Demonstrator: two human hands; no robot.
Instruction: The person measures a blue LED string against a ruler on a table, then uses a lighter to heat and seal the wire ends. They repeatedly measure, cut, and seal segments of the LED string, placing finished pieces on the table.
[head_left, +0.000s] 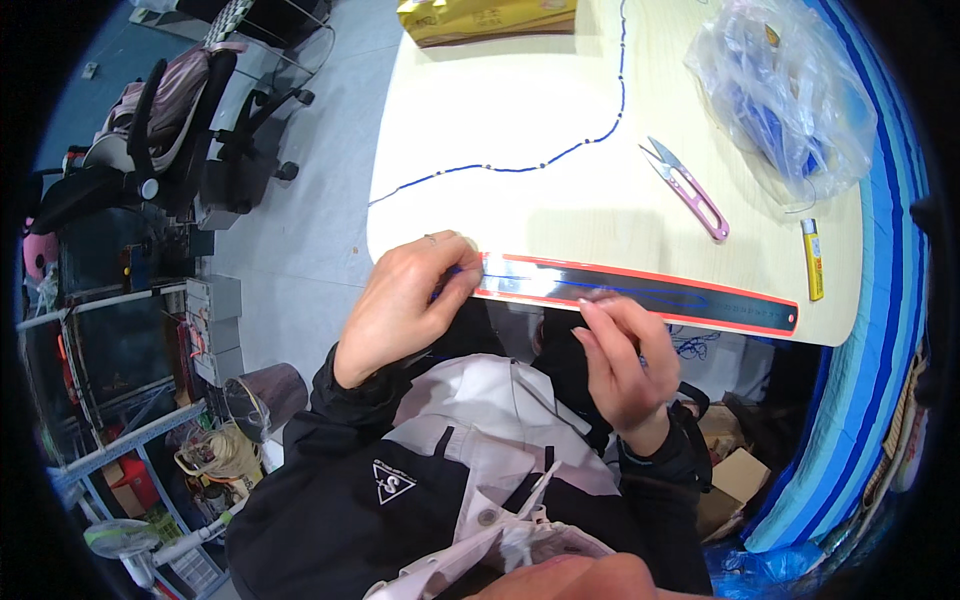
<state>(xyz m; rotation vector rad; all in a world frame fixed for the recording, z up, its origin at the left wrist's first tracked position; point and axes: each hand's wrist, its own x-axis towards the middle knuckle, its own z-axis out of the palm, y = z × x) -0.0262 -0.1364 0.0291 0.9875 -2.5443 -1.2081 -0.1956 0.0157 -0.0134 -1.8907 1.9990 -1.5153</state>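
Observation:
A dark ruler [745, 307] with a red-orange border lies along the near edge of the table, glare whitening part of it. Thin blue cord [655, 293] runs lengthwise over its face. At the ruler's left end, my left hand [412, 295] is closed, fingers and thumb pinching blue cord. My right hand [632, 365] is by the ruler's near edge, thumb and forefinger drawn together; what they pinch, if anything, is too small to tell. Farther back, a blue cord with small beads or knots [515, 169] curves across the table [480, 110].
Pink-handled thread snips [700, 200] lie right of centre, beside a yellow lighter [812, 262]. A clear plastic bag [780, 100] with blue contents stands at the far right, a yellow package [490, 20] at the back. Blue striped fabric [880, 300] borders the table's right side.

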